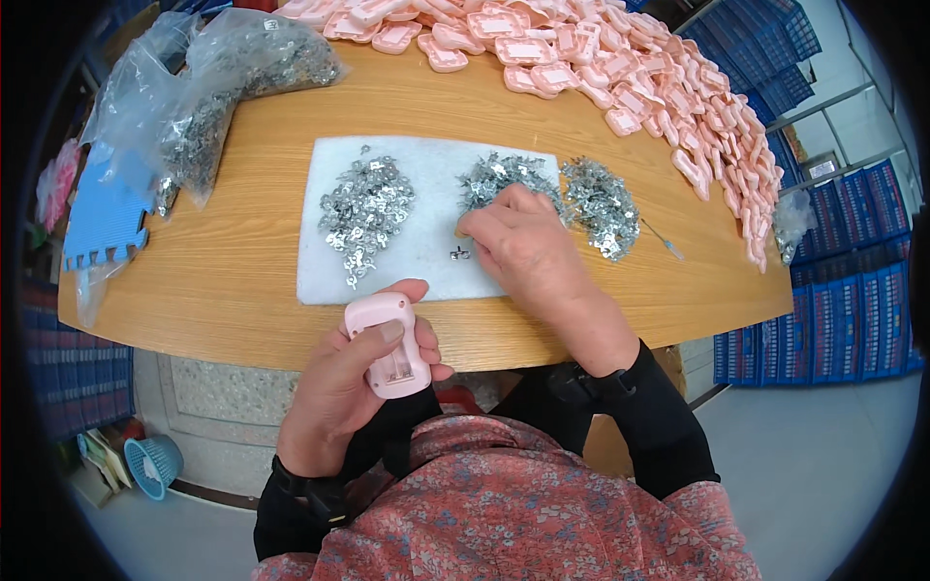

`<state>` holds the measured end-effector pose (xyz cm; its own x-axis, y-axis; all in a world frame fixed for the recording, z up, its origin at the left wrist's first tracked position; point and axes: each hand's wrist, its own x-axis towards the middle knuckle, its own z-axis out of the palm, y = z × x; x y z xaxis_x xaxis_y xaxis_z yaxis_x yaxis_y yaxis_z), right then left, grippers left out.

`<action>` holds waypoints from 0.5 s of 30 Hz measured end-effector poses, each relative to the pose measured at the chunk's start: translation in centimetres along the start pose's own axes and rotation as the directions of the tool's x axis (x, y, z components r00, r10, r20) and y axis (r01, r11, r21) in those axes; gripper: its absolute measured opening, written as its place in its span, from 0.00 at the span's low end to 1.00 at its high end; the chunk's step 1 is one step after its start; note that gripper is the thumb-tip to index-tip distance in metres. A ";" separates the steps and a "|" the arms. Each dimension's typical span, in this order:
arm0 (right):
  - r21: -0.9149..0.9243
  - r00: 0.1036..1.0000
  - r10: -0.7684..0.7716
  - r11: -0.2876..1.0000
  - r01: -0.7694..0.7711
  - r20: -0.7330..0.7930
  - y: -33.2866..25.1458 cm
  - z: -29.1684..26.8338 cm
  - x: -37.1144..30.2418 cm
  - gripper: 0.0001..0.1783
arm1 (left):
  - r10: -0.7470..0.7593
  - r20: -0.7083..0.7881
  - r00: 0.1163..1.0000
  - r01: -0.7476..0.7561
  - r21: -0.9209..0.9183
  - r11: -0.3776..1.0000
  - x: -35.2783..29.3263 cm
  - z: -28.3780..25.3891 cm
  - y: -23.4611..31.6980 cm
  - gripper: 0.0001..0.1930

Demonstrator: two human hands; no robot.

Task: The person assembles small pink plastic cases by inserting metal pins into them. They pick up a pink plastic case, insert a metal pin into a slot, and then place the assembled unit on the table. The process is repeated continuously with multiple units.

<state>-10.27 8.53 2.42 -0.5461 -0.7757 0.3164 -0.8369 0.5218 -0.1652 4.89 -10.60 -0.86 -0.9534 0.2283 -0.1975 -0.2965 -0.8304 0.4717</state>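
My left hand [325, 397] is closed round a pink plastic housing [394, 310] with an open battery compartment, held just off the table's near edge. The thumb lies over the compartment, where small metal parts show at the lower end. My right hand [533, 254] is over the near edge of the middle pile of small metal battery contacts [494, 172], its fingers bent together in a pinch; what they hold, if anything, is hidden. A single dark metal contact [459, 254] lies on the white foam sheet [431, 276] just left of that hand.
Another pile of flat contacts [368, 208] covers the sheet's left part. A third pile [603, 208] lies by its right edge, near a thin tool [664, 239]. Pink housings [620, 82] heap along the far and right table. Plastic bags of metal parts [208, 111] stand far left.
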 end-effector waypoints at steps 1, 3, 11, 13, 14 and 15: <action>0.021 1.000 0.001 1.000 -0.001 -0.005 0.1 0.0 0.1 0.13 | -0.009 -0.033 0.999 0.010 0.027 1.000 0.1 0.2 0.0 0.24; 0.062 1.000 0.004 0.998 -0.003 -0.017 0.4 -0.1 0.1 0.14 | -0.025 -0.099 0.995 0.033 0.079 0.996 0.5 0.8 0.0 0.25; 0.924 0.900 0.347 0.178 -0.339 0.263 -0.7 -1.9 -1.7 0.11 | 0.013 -0.201 0.979 -0.001 0.058 0.998 3.7 3.5 0.0 0.24; 0.945 0.906 0.308 0.054 -0.323 0.292 -0.9 -2.1 -1.9 0.12 | -0.023 -0.147 0.989 0.029 0.034 0.999 4.5 3.4 -0.2 0.25; 0.944 0.907 0.292 0.036 -0.327 0.303 -0.8 -2.1 -2.1 0.13 | -0.030 -0.134 0.991 0.034 0.028 0.999 4.7 3.6 -0.3 0.26; 0.943 0.908 0.277 0.019 -0.331 0.314 -0.8 -2.1 -2.2 0.14 | -0.037 -0.120 0.992 0.040 0.022 0.999 4.8 3.7 -0.4 0.26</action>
<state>-8.32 10.57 3.86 -0.7395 -0.6712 -0.0513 0.1304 -0.0681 -0.9891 0.19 -7.28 1.18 -0.9282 0.1959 -0.3163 -0.3351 -0.8096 0.4820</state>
